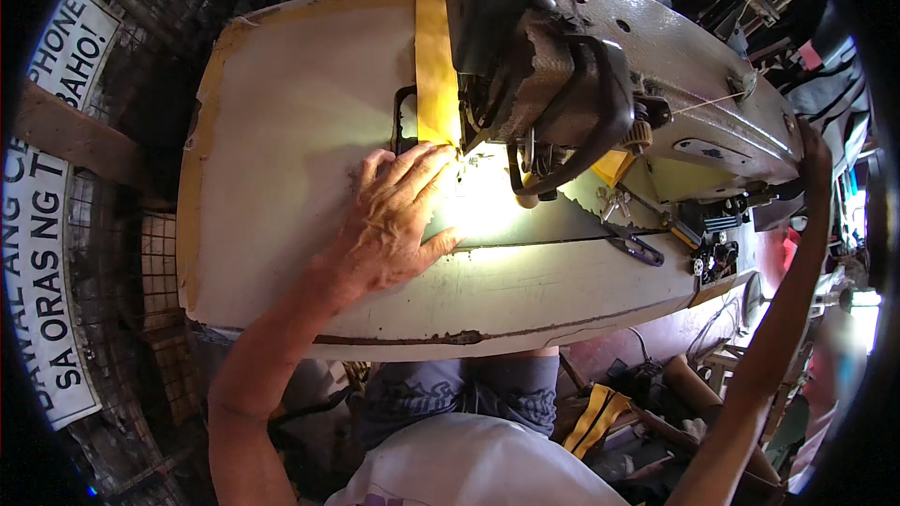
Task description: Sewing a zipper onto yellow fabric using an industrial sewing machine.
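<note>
A yellow fabric strip runs from the far edge of the table to the needle area of a sewing machine. My left hand lies flat with its fingers apart, fingertips pressing the strip's near end beside the lit needle area. The thumb rests on the tabletop. At far right, my right hand curls against the right end of the machine head. Its fingers are only partly visible, and the part under them is hidden.
Purple thread snips and small metal parts lie under the machine arm. A black bobbin winder sits at the table's right. Yellow and black strips hang below. Lettered signboards and wire mesh stand at left.
</note>
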Demonstrator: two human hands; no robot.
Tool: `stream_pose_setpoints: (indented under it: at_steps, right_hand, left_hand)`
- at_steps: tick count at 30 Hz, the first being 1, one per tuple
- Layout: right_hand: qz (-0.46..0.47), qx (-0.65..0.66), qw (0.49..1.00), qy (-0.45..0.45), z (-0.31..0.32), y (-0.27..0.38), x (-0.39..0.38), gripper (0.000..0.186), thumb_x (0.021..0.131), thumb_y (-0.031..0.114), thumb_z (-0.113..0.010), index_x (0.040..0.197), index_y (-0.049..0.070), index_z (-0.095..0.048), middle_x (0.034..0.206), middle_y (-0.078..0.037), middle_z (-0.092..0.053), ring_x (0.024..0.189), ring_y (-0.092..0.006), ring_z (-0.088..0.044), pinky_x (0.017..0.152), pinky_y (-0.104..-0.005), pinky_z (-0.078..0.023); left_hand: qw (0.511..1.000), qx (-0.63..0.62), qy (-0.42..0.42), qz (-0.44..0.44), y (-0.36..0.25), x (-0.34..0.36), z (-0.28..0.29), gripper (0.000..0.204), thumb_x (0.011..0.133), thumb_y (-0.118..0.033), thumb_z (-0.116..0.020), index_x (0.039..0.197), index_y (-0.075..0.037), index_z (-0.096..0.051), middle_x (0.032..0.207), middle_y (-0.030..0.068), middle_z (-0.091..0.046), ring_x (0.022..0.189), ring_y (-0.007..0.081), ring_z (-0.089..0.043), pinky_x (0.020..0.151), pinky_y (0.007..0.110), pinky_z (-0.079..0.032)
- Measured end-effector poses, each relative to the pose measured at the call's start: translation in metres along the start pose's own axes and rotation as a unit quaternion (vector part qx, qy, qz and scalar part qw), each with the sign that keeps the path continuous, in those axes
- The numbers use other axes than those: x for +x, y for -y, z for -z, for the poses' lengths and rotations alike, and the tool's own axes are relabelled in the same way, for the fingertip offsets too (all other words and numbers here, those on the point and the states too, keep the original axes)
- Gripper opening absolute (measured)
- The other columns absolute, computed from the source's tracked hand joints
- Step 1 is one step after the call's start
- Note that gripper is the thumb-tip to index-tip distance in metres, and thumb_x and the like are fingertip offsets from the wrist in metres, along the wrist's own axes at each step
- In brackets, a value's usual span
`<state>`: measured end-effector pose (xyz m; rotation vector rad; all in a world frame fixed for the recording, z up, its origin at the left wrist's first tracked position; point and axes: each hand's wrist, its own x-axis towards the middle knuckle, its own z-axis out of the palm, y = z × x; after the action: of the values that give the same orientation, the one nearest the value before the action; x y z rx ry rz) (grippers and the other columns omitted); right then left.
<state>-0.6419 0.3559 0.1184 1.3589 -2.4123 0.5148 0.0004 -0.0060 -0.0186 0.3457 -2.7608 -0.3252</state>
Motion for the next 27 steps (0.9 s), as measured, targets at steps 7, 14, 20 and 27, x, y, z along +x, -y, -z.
stream_pose_setpoints:
  at_steps: [7,14,20,27]
  right_hand:
    - [0.144,-0.051,0.968,-0.200,-0.053,0.050,-0.121,0.050,0.100,0.010,-0.047,0.150,0.003,-0.046,0.137,-0.019,-0.061,0.121,-0.0296,-0.062,0.096,-0.0436,-0.052]
    - [0.090,-0.127,0.987,-0.044,0.012,0.027,-0.008,0.050,0.100,0.004,-0.042,0.148,0.013,-0.051,0.140,-0.018,-0.058,0.124,-0.0305,-0.060,0.106,-0.0372,-0.047]
    - [-0.286,0.084,0.902,-0.313,-0.057,0.076,-0.068,0.044,0.100,0.004,-0.050,0.143,0.013,-0.054,0.128,-0.014,-0.064,0.099,-0.0275,-0.069,0.083,-0.0392,-0.059]
    - [0.008,-0.200,0.929,-0.310,-0.054,0.066,-0.069,0.041,0.103,0.009,-0.053,0.144,0.013,-0.054,0.125,-0.013,-0.064,0.098,-0.0230,-0.067,0.081,-0.0339,-0.058]
  left_hand:
    - [0.999,-0.032,0.007,-0.020,0.006,0.005,0.007,0.050,0.092,-0.038,-0.066,0.123,0.000,-0.060,0.135,0.0178,-0.056,0.134,0.0313,-0.047,0.112,0.052,-0.029]
    - [0.999,0.031,-0.014,0.010,-0.007,0.004,0.005,0.054,0.084,-0.032,-0.071,0.128,-0.002,-0.059,0.138,0.0127,-0.056,0.132,0.0267,-0.048,0.108,0.050,-0.034]
    - [0.995,-0.001,0.099,0.009,0.033,0.034,0.021,0.046,0.090,-0.029,-0.066,0.129,-0.005,-0.061,0.137,0.0122,-0.057,0.127,0.0252,-0.053,0.110,0.047,-0.034]
    - [0.997,0.025,0.023,-0.075,0.084,0.073,0.009,0.042,0.098,-0.030,-0.059,0.132,-0.006,-0.062,0.137,0.0130,-0.060,0.123,0.0269,-0.056,0.108,0.045,-0.037]
